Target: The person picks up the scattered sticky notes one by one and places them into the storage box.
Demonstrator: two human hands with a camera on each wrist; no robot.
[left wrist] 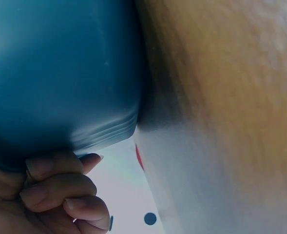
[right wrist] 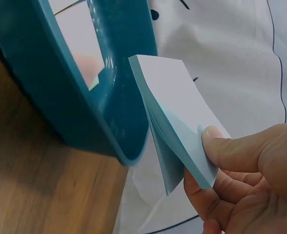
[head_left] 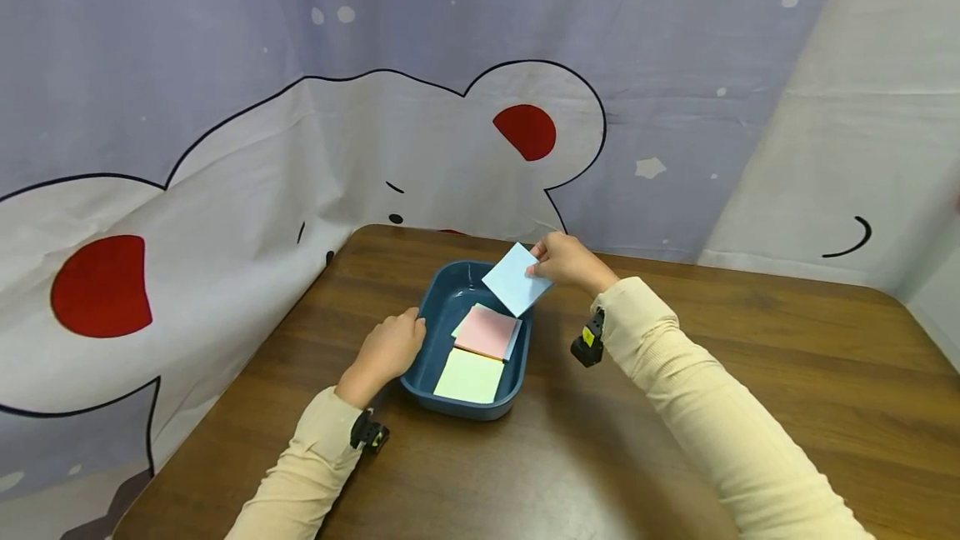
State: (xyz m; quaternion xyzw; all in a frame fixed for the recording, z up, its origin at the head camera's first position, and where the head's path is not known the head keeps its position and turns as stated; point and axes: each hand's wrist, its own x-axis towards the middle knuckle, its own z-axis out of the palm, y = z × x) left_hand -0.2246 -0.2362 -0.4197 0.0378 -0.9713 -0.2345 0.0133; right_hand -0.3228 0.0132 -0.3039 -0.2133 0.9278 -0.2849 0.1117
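A blue sticky note pad (head_left: 517, 280) is pinched by my right hand (head_left: 566, 261) above the far right corner of a blue plastic basin (head_left: 431, 394). In the right wrist view, the thumb presses the top of the pad (right wrist: 177, 92) with fingers beneath, and its sheets split into two layers. My left hand (head_left: 392, 346) grips the basin's left rim, fingers curled in the left wrist view against the basin wall (left wrist: 65, 73). Inside the basin lie a pink pad (head_left: 487, 332), partly covering a blue one, and a pale yellow-green pad (head_left: 469, 376) nearer me.
The basin stands on a brown wooden table (head_left: 750, 348). Behind the table hangs a printed curtain (head_left: 420, 140) with white cartoon shapes, meeting its back and left edges. Each wrist carries a small black camera (head_left: 588, 342).
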